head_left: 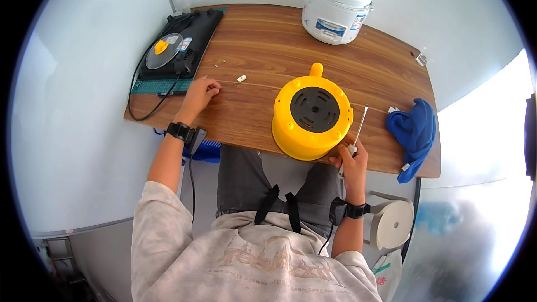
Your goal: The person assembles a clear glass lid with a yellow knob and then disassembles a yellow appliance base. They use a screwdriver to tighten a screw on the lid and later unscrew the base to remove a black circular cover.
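Bottom up near the table's front edge stands a yellow electric pot (288,126), its round black slotted base (315,109) facing me and its handle (316,70) turned away. Beside its right side my right hand (353,162) is closed round a screwdriver (361,126) with a pale handle; the metal shaft points up and away. My left hand (203,94) rests over the table to the left, fingers curled together; whatever they hold, if anything, is hidden. A small white part (241,78) lies just beyond it, with several tiny pieces (220,64) near.
At the left, a black appliance (193,45) with a cord lies on a green mat (151,86), a glass lid (164,50) with yellow knob on top. A white rice cooker (335,11) stands at the back, a blue cloth (415,131) at right. A stool (391,225) is below.
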A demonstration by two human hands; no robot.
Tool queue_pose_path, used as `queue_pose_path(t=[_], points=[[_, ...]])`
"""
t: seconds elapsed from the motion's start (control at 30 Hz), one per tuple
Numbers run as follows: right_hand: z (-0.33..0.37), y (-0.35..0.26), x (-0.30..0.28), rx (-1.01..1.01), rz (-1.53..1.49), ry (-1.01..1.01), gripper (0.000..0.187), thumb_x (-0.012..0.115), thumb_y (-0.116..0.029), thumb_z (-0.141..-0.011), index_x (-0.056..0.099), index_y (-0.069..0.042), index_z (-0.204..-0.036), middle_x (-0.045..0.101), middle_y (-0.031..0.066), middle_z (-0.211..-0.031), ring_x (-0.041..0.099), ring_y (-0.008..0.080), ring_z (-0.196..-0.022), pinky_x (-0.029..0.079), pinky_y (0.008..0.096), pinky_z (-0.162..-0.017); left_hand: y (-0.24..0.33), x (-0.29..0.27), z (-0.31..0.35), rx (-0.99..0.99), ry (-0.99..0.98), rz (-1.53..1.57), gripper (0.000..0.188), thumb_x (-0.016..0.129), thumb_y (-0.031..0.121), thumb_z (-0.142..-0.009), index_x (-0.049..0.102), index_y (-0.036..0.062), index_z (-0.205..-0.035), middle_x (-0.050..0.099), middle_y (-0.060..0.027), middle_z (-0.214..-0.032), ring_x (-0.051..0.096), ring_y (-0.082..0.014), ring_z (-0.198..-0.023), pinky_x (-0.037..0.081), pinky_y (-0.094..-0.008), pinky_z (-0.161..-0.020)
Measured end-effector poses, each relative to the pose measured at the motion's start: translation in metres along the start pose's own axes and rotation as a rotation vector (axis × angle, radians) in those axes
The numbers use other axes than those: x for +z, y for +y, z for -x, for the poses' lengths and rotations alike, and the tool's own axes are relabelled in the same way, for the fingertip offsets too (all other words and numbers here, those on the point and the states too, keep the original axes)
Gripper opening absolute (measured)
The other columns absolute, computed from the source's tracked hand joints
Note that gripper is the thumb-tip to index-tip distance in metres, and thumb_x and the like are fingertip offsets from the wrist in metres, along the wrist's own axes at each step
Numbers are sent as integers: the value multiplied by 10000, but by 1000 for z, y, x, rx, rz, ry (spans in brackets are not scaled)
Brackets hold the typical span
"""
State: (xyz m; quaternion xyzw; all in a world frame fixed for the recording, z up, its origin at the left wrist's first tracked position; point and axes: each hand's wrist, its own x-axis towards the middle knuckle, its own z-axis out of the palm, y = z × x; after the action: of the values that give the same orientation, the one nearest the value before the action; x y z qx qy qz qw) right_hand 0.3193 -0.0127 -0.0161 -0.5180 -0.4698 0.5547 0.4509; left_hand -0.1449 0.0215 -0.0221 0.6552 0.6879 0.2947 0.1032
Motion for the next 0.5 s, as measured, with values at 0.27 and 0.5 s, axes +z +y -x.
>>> queue_pose_path(t=[0.27, 0.5], points=[[-1, 0, 0, -7, -28, -4, 366, 554, -15, -948, 622, 13, -1306, 686, 40, -934, 597, 56, -595, 547, 210, -595, 10, -7, 0, -128, -7, 29, 123, 743, 61, -857, 744, -1, -963, 733, -149, -893, 695, -247, -781, 538, -326, -725], [-1, -2, -1, 18, -33, -2, 366, 546, -12, -938, 631, 7, -1294, 681, 37, -917, 597, 58, -583, 542, 214, -587, 90, -29, -1, -43, 6, 159, 141, 735, 71, -880, 736, -6, -997, 737, -117, -910, 694, -200, -802, 527, -306, -722]])
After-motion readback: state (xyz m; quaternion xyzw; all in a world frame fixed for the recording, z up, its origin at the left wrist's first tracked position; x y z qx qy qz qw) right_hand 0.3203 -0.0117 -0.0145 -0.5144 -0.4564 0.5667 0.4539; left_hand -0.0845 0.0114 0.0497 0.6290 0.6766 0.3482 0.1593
